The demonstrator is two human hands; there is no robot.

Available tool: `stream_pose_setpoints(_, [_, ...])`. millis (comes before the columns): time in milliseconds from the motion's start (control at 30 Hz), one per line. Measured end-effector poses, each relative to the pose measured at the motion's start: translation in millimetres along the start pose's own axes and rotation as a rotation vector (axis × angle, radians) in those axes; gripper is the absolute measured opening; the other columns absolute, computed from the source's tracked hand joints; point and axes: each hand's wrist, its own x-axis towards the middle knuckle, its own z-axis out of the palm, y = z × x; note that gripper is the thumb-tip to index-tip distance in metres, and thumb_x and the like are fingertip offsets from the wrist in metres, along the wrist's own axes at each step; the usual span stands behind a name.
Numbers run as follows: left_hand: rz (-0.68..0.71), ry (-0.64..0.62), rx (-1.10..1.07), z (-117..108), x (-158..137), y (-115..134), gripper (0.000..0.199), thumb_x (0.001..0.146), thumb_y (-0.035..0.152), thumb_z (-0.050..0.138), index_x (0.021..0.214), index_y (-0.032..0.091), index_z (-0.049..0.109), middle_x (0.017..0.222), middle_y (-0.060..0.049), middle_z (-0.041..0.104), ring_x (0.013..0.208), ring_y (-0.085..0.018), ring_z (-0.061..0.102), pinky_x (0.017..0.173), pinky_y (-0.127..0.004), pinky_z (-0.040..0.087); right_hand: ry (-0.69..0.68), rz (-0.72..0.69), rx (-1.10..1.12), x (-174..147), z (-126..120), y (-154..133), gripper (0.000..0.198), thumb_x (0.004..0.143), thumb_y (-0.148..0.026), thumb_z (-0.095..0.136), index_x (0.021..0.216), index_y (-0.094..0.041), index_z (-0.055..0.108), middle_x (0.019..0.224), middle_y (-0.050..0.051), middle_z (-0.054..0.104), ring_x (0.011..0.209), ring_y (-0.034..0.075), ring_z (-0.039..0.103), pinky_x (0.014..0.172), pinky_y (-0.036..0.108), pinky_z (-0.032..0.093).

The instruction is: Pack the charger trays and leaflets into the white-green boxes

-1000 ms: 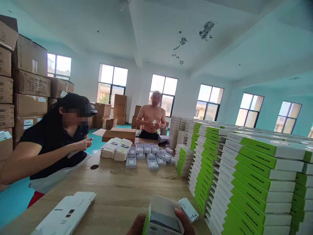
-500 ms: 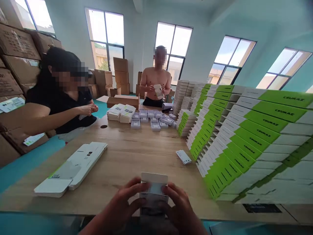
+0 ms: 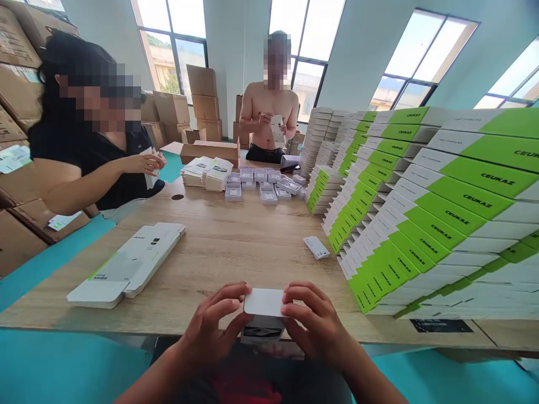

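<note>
Between my two hands, at the table's front edge, is a small white cardboard box (image 3: 264,303) with its white end flap facing up and a dark printed picture on the side toward me. My left hand (image 3: 217,318) grips its left side, fingertips at the flap's corner and thumb lower down. On the right side, my right hand (image 3: 314,321) holds it the same way, fingers bent over the flap's edge. Left of my hands lies a stack of flattened white cartons (image 3: 130,264). Beyond my right hand rests a small pile of printed cards (image 3: 315,247).
Tall stacks of white and green boxes (image 3: 421,224) line the table's right side. Farther back sit several small white trays (image 3: 268,194), piles of flat cartons (image 3: 210,173) and an open brown carton (image 3: 210,151). Two people work across the table (image 3: 236,241), each holding a white box.
The box's top flap stood up before and now lies flat across the end under my fingers. My view has tilted downward. The person at left now shows a white box in hand.
</note>
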Motion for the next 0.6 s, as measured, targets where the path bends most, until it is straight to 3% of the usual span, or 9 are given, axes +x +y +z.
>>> stream_pose_setpoints(67, [-0.078, -0.115, 0.022, -7, 6, 12, 0.026, 0.097, 0.016, 0.063, 0.120, 0.025, 0.056, 0.127, -0.010, 0.069, 0.120, -0.021, 0.068, 0.098, -0.033, 0.058, -0.060, 0.109, 0.070, 6, -4, -9, 0.005, 0.096, -0.027, 0.068, 0.098, -0.024, 0.064, 0.121, 0.010, 0.070, 0.111, 0.025, 0.066, 0.087, 0.038, 0.058])
stream_pose_setpoints(133, [-0.234, -0.202, 0.059, -13, 14, 26, 0.002, 0.097, 0.023, 0.064, 0.100, 0.024, 0.064, 0.127, -0.008, 0.071, 0.117, -0.021, 0.070, 0.095, -0.030, 0.059, -0.084, 0.199, 0.130, 10, -5, -17, 0.012, 0.097, -0.032, 0.068, 0.089, -0.024, 0.063, 0.122, 0.009, 0.073, 0.107, 0.023, 0.069, 0.086, 0.035, 0.058])
stream_pose_setpoints(233, [-0.387, -0.151, 0.105, -13, 19, 39, 0.002, 0.098, 0.026, 0.065, 0.096, 0.025, 0.065, 0.117, -0.002, 0.078, 0.103, -0.016, 0.076, 0.089, -0.023, 0.060, -0.006, 0.239, 0.147, 11, 1, -23, 0.005, 0.099, -0.027, 0.067, 0.095, -0.025, 0.063, 0.109, 0.007, 0.078, 0.098, 0.019, 0.074, 0.085, 0.031, 0.058])
stream_pose_setpoints(367, [-0.337, -0.071, 0.150, -5, 17, 43, 0.019, 0.102, 0.028, 0.061, 0.120, 0.028, 0.066, 0.115, -0.001, 0.080, 0.103, -0.015, 0.078, 0.092, -0.023, 0.060, 0.077, 0.328, 0.180, 7, 8, -27, 0.003, 0.099, -0.026, 0.066, 0.100, -0.025, 0.064, 0.109, 0.006, 0.080, 0.097, 0.018, 0.076, 0.084, 0.028, 0.059])
stream_pose_setpoints(500, [-0.324, -0.050, 0.124, -2, 20, 47, 0.017, 0.102, 0.023, 0.061, 0.115, 0.027, 0.070, 0.113, 0.000, 0.081, 0.100, -0.013, 0.078, 0.091, -0.019, 0.060, 0.069, 0.366, 0.191, 7, 7, -30, 0.002, 0.098, -0.023, 0.065, 0.097, -0.025, 0.066, 0.107, 0.006, 0.080, 0.099, 0.019, 0.077, 0.086, 0.030, 0.061])
stream_pose_setpoints(600, [-0.298, -0.069, 0.098, -6, 24, 49, 0.015, 0.101, 0.017, 0.061, 0.107, 0.024, 0.073, 0.113, -0.001, 0.081, 0.100, -0.014, 0.079, 0.091, -0.019, 0.061, 0.047, 0.286, 0.179, 7, 2, -27, 0.002, 0.099, -0.023, 0.066, 0.097, -0.024, 0.066, 0.110, 0.008, 0.080, 0.102, 0.020, 0.077, 0.088, 0.032, 0.061])
